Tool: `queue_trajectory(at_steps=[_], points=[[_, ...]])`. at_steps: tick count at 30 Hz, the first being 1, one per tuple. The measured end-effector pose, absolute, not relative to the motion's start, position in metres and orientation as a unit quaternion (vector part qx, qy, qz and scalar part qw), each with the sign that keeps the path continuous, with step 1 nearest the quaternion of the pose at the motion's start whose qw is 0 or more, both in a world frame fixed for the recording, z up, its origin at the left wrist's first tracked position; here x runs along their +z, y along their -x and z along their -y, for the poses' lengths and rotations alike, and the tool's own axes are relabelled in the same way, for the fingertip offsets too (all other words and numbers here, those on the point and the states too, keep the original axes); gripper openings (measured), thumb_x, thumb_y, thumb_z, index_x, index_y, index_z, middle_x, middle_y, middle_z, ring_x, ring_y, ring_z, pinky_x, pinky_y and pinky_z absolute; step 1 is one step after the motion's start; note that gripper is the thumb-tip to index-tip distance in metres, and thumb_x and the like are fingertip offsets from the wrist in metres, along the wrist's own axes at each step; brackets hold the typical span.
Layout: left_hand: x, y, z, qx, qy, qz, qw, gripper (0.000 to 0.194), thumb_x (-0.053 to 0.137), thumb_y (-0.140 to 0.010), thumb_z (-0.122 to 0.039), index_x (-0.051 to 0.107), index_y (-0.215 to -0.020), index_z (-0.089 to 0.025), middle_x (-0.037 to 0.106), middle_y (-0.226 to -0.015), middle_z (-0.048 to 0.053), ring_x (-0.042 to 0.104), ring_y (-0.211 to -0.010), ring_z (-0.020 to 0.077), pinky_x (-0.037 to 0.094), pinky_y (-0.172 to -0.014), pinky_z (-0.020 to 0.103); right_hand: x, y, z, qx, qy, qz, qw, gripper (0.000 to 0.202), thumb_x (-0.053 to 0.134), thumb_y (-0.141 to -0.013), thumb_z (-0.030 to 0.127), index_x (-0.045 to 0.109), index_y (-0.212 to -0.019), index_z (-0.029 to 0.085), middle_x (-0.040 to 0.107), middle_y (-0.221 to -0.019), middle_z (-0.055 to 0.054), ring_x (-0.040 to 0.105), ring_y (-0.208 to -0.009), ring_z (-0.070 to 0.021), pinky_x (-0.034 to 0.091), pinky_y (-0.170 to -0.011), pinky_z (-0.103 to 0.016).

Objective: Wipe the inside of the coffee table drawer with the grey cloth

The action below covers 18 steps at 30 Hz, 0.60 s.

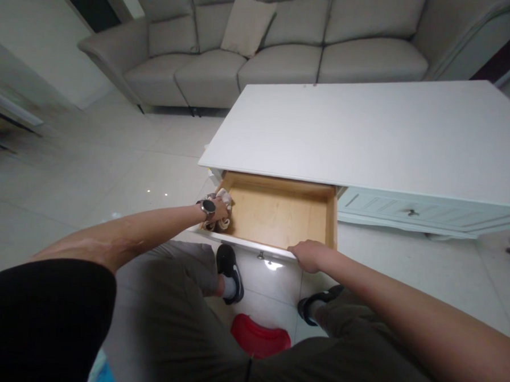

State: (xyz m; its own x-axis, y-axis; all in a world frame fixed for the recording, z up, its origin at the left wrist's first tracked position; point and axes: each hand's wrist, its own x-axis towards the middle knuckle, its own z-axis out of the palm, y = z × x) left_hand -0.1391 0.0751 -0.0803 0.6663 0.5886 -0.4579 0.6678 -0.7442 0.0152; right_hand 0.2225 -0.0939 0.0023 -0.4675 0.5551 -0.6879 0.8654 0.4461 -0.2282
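Note:
A wooden drawer (275, 209) is pulled out from the white coffee table (360, 134). At the drawer's left end, my left hand (220, 210), with a watch on its wrist, is closed on a crumpled pale cloth (224, 196). Part of the cloth hangs around my fingers, and some of it is hidden by the hand. My right hand (309, 255) grips the top edge of the drawer front, right of its small metal knob (261, 255). The bare wooden bottom of the drawer shows between my hands.
A grey sofa (287, 61) with a cushion (249, 25) stands behind the table. To the right is a shut drawer front (407, 213). A red plastic stool or basin (260, 336) sits below me on the tiled floor (123, 167), between my legs.

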Motion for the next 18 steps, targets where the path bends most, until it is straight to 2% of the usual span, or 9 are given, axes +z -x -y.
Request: queue_trajectory(at_steps=[2, 4, 7, 10, 15, 18], points=[[-0.066, 0.145, -0.078, -0.266, -0.907, -0.313, 0.09, 0.015, 0.072, -0.083, -0.017, 0.072, -0.098, -0.014, 0.07, -0.108, 0.01, 0.063, -0.108, 0.0244, 0.044, -0.106, 0.046, 0.003, -0.223, 0.094, -0.295, -0.443, -0.803, 0.267, 0.05, 0.055, -0.085, 0.016, 0.063, -0.134, 0.021, 0.069, -0.124, -0.017, 0.066, -0.113, -0.0343, 0.052, -0.086, -0.043], [-0.05, 0.153, -0.084, -0.3, -0.904, -0.292, 0.084, 0.017, 0.071, -0.072, -0.007, 0.073, -0.087, -0.015, 0.072, -0.104, 0.011, 0.061, -0.11, 0.0251, 0.035, -0.111, 0.042, 0.004, -0.223, 0.094, -0.301, -0.444, -0.799, 0.271, 0.05, 0.054, -0.085, 0.016, 0.063, -0.134, 0.023, 0.069, -0.126, -0.016, 0.065, -0.114, -0.0335, 0.052, -0.086, -0.043], [-0.027, 0.166, -0.088, -0.314, -0.896, -0.305, 0.073, 0.024, 0.064, -0.072, -0.009, 0.074, -0.093, -0.015, 0.071, -0.11, 0.013, 0.058, -0.113, 0.0256, 0.035, -0.108, 0.039, 0.007, -0.222, 0.093, -0.307, -0.444, -0.795, 0.277, 0.049, 0.055, -0.085, 0.016, 0.063, -0.133, 0.023, 0.069, -0.126, -0.015, 0.066, -0.114, -0.0323, 0.052, -0.087, -0.041], [-0.015, 0.175, -0.084, -0.317, -0.892, -0.313, 0.083, 0.017, 0.06, -0.075, -0.012, 0.074, -0.083, -0.017, 0.071, -0.102, 0.013, 0.055, -0.116, 0.0282, 0.034, -0.107, 0.04, 0.008, -0.22, 0.091, -0.31, -0.442, -0.793, 0.283, 0.048, 0.056, -0.085, 0.015, 0.064, -0.132, 0.023, 0.07, -0.124, -0.015, 0.067, -0.112, -0.0315, 0.052, -0.085, -0.04], [-0.025, 0.171, -0.07, -0.291, -0.897, -0.308, 0.124, 0.02, 0.057, -0.077, -0.012, 0.074, -0.076, -0.022, 0.069, -0.114, 0.01, 0.047, -0.126, 0.0299, 0.022, -0.114, 0.049, 0.003, -0.22, 0.092, -0.302, -0.439, -0.801, 0.272, 0.045, 0.057, -0.084, 0.016, 0.065, -0.129, 0.021, 0.07, -0.123, -0.016, 0.067, -0.111, -0.0336, 0.052, -0.084, -0.042], [-0.039, 0.16, -0.067, -0.27, -0.905, -0.302, 0.134, 0.02, 0.059, -0.075, -0.009, 0.073, -0.075, -0.024, 0.069, -0.114, 0.007, 0.047, -0.127, 0.0275, 0.019, -0.116, 0.046, -0.001, -0.221, 0.094, -0.289, -0.443, -0.808, 0.259, 0.044, 0.056, -0.085, 0.018, 0.066, -0.127, 0.022, 0.071, -0.12, -0.016, 0.067, -0.109, -0.0339, 0.052, -0.084, -0.043]])
